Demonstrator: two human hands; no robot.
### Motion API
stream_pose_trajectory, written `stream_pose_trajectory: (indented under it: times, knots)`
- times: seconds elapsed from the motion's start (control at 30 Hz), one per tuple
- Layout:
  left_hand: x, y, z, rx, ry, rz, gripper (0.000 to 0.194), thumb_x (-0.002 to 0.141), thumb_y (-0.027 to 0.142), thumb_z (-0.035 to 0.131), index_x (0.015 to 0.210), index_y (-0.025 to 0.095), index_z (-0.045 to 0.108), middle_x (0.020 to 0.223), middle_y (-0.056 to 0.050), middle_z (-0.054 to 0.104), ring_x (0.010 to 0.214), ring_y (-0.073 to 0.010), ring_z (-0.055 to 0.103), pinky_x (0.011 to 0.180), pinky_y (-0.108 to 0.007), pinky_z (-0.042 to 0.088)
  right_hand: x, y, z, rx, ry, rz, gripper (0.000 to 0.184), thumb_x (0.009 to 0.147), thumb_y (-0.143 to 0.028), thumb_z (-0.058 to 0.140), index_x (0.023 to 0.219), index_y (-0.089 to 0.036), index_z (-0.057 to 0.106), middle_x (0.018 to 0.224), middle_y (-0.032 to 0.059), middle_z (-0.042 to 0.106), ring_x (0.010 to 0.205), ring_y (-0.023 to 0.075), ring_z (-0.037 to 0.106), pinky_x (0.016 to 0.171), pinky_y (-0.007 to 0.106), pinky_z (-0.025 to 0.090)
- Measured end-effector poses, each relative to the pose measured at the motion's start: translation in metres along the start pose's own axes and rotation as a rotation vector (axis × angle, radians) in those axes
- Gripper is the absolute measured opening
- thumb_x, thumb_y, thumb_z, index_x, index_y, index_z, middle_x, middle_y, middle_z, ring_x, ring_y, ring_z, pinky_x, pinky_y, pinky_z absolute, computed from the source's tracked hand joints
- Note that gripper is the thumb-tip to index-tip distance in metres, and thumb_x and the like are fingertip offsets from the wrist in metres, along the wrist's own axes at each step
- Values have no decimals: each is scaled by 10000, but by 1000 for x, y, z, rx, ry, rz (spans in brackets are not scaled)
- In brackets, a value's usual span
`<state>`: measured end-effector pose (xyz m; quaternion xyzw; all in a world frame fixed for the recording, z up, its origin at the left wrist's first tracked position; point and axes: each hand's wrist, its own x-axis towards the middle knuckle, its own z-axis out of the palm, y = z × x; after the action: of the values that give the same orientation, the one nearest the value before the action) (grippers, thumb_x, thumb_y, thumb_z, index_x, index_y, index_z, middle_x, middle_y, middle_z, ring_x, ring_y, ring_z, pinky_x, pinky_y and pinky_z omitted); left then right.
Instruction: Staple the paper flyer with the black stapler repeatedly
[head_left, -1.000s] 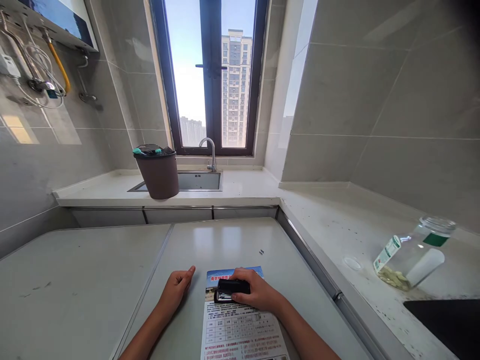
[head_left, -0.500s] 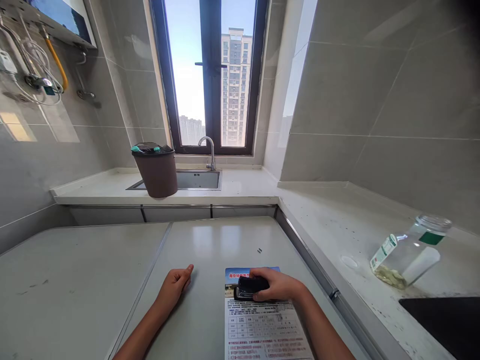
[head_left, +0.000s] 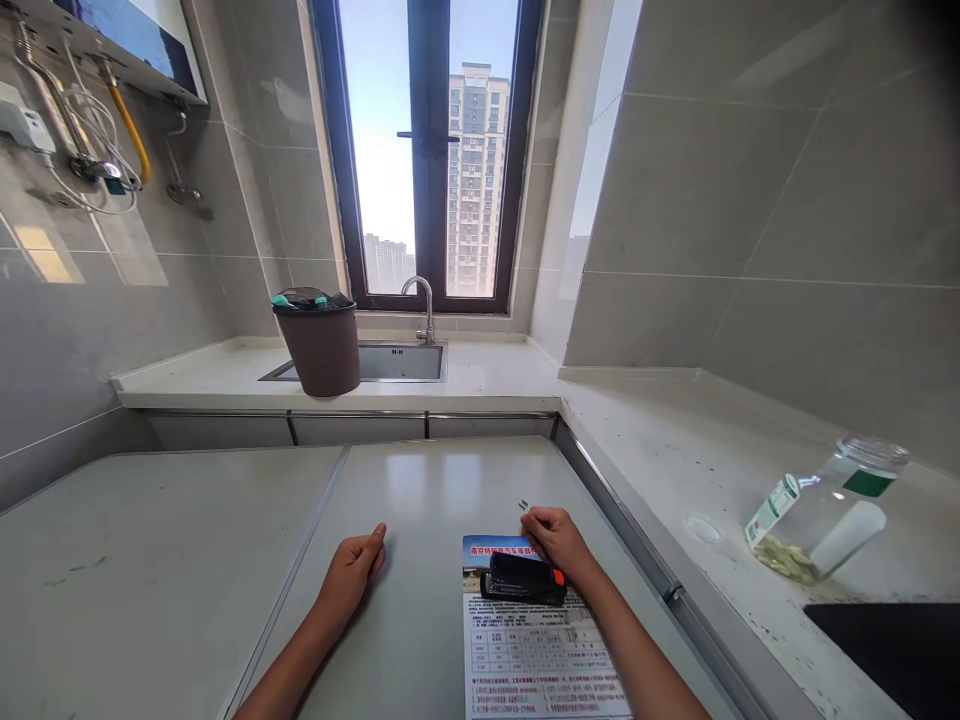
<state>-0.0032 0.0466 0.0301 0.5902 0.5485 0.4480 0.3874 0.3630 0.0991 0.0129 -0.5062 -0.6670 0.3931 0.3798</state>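
Observation:
A black stapler with a small red-orange part at its right end lies on a printed sheet on the table. Just beyond the sheet's top edge, my right hand is off the stapler, fingers bent and held together. Its fingertips are right beside a few loose staples; whether they touch is too small to tell. My left hand rests to the left of the sheet, fingers curled in and thumb out, with nothing visible in it.
The pale table has a seam on its left part. A clear jar stands on the right counter, near a dark cooktop. A brown bin sits by the sink at the back.
My right hand has let go of the stapler, leaving it on the sheet, and moved up to the loose staples. My left hand stays in much the same place.

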Motion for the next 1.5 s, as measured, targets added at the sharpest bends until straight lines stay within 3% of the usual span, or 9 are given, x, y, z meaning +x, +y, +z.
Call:
stream_pose_trajectory:
  times: [0.17,0.33,0.47,0.67,0.77,0.93,1.13,1.33,1.5]
  knots:
    - [-1,4,0,-15,27,15,647,909,681,446,459,224,358,440,43,274,469,-134,263,557,-293,332,5,3,-6,-396,286,-169,427,856,-606,633,998,-212,718,1095,104,659,1031,280,581,907,392,475]
    - [-3,6,1,-71,29,1,634,891,658,505,456,222,355,432,41,274,449,-126,260,517,-284,306,8,11,3,-771,67,-48,595,938,-486,538,1452,-187,526,1558,115,435,1436,286,369,1176,452,303]
    - [0,-3,0,-148,1,-95,652,862,702,528,482,238,274,436,65,215,413,-105,209,451,-267,209,9,13,9,-847,-92,-2,651,1016,-480,371,1583,-163,325,1653,83,266,1540,240,202,1258,480,112]
    - [3,-6,-4,-375,-35,-125,639,859,631,600,495,244,246,481,85,183,429,-87,158,424,-249,190,7,6,15,-891,-136,-7,606,1040,-427,287,1610,-225,238,1667,36,197,1555,217,144,1249,554,61]
    - [5,-1,-6,-532,-15,-134,623,869,551,633,502,238,239,495,84,194,441,-88,160,423,-243,196,9,3,26,-910,-141,-54,586,1024,-290,281,1606,-229,259,1666,36,203,1555,214,139,1249,553,65]
    - [7,6,-13,-829,25,-130,586,905,401,637,483,221,272,481,70,222,441,-96,202,409,-233,252,26,-7,63,-894,-173,-98,785,844,-25,339,1605,-206,264,1673,38,172,1559,203,118,1246,565,42]
    - [-3,12,-41,-1349,217,94,624,913,322,599,518,198,132,455,52,149,412,-97,223,375,-216,279,54,-43,144,-830,-151,-128,913,718,12,460,1590,-201,297,1681,35,160,1563,230,88,1246,580,54]
    - [-8,11,-60,-1299,255,246,667,924,364,592,523,173,94,461,69,-32,389,-78,-37,309,-218,123,67,-81,221,-732,-215,-250,793,825,-94,487,1585,-198,287,1668,51,227,1560,240,96,1240,601,59]
    - [-6,10,-69,-1247,343,362,644,952,351,561,537,168,103,468,61,-28,396,-85,-50,314,-228,95,69,-92,239,-701,-223,-279,797,842,-98,479,1595,-208,243,1676,37,214,1557,244,105,1238,593,73]
